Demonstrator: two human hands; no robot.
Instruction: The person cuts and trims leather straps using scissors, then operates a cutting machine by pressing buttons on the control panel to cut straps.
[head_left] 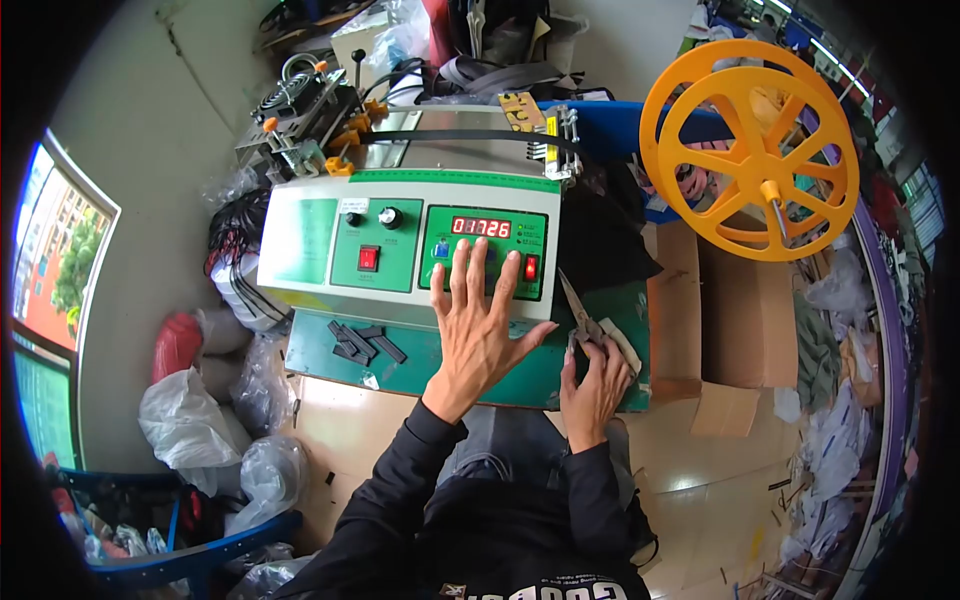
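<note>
My left hand lies over the front panel of a white and green machine, fingers spread, fingertips on or just above the buttons below a red display reading 01726. My right hand is at the table's right side, its fingers curled around the handle end of a pair of scissors. Their blades point away from me; part of the handles is hidden by my fingers. Several short dark strips lie on the green table left of my hands. A black band runs across the machine's top.
A yellow reel stands at the right, above an open cardboard box. Plastic bags crowd the floor at the left, near a blue-rimmed bin. A clamp-like mechanism stands at the machine's back left.
</note>
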